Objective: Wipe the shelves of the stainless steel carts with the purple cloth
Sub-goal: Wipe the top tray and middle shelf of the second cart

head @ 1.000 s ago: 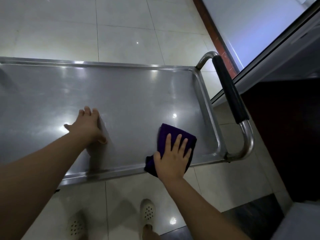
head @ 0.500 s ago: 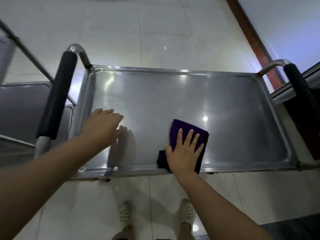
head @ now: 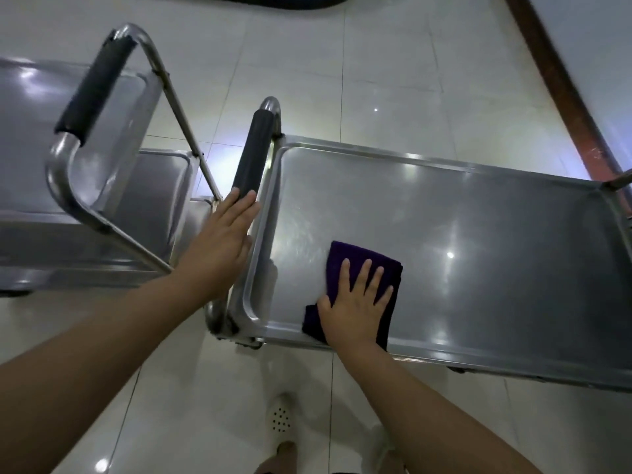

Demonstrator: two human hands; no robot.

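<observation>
While the right hand (head: 355, 304) lies flat with fingers spread and straight, its grip is released and pressing down on the purple cloth (head: 362, 268), which shows folded beneath and beyond the fingertips at lower centre of the frame. That cloth rests on the top shelf (head: 478, 241) of the right-hand cart, near its front rim. Left of it, the left hand (head: 222, 241) is also loose, fingers straight, touching the cart's black handle (head: 251, 155). A second steel cart (head: 102, 186) stands at the left edge on the tiled floor (head: 393, 80).
</observation>
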